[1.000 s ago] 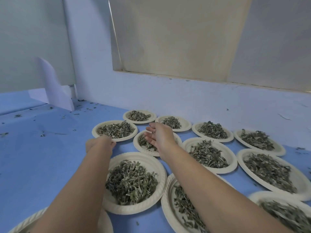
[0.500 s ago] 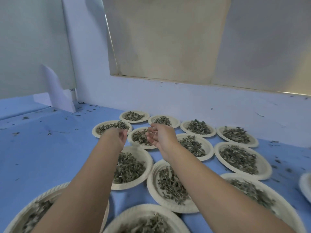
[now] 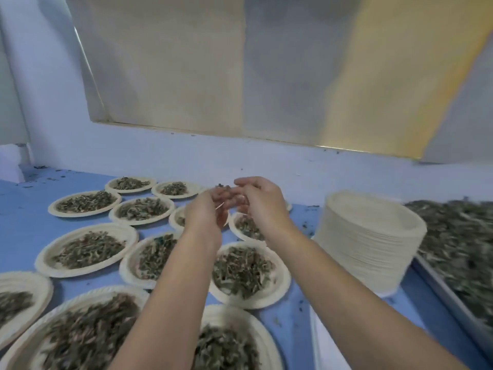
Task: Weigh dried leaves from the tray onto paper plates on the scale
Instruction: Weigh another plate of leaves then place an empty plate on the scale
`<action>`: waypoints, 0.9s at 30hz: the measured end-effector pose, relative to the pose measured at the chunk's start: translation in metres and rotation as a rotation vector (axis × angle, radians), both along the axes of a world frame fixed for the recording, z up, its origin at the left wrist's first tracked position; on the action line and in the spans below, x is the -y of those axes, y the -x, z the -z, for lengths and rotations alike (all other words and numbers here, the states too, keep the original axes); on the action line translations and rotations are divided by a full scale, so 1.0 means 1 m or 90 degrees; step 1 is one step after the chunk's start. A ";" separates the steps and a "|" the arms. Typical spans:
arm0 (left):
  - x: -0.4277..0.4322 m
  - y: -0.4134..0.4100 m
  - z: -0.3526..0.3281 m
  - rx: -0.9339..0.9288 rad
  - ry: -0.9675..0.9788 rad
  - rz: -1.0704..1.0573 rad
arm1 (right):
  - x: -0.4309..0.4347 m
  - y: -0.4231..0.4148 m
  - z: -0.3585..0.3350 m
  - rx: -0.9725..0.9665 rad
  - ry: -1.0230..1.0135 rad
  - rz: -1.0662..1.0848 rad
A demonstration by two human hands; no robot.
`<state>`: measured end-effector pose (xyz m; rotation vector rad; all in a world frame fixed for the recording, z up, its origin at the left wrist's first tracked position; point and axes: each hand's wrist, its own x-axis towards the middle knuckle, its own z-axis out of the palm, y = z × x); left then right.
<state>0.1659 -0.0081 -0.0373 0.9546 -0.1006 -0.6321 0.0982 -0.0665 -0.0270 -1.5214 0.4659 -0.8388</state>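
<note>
"Fingers (image 3: 245,183), condition?"
"Right hand (image 3: 262,202) curls loosely over the straighter left hand (image 3: 204,212); tips touching, raised; leaf crumbs (image 3: 222,186) sit at the tips; whether pinched, cannot tell; view blurred."
"Dried leaves (image 3: 458,244), location?"
"Bulk heaped in the tray (image 3: 440,288) at far right; portions lie on paper plates (image 3: 40,264) spread over the blue counter (image 3: 24,228); plate stack (image 3: 373,236) stands just beside the tray, between it and the portions."

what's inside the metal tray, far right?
Dried leaves, piled loose, fill the tray up to its rim. They cover the tray's floor, and its right part runs out of frame.
</note>
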 end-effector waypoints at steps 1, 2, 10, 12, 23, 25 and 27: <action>0.006 0.017 0.000 0.005 0.003 0.000 | 0.007 0.015 -0.002 -0.010 0.056 0.029; 0.012 0.033 0.000 0.012 0.008 0.001 | 0.014 0.030 -0.003 -0.017 0.110 0.060; 0.034 0.112 -0.001 0.027 0.030 -0.009 | 0.067 0.127 -0.002 -0.304 0.633 0.342; 0.035 0.124 0.001 0.047 0.043 -0.009 | 0.080 0.140 0.004 -0.444 0.694 0.356; 0.037 0.145 0.010 0.104 0.015 0.022 | 0.086 0.153 0.019 -0.537 0.772 0.353; 0.037 0.145 0.011 0.106 0.005 0.027 | 0.085 0.154 0.019 -0.531 0.770 0.351; 0.037 0.145 0.012 0.104 -0.003 0.028 | 0.084 0.154 0.020 -0.540 0.772 0.350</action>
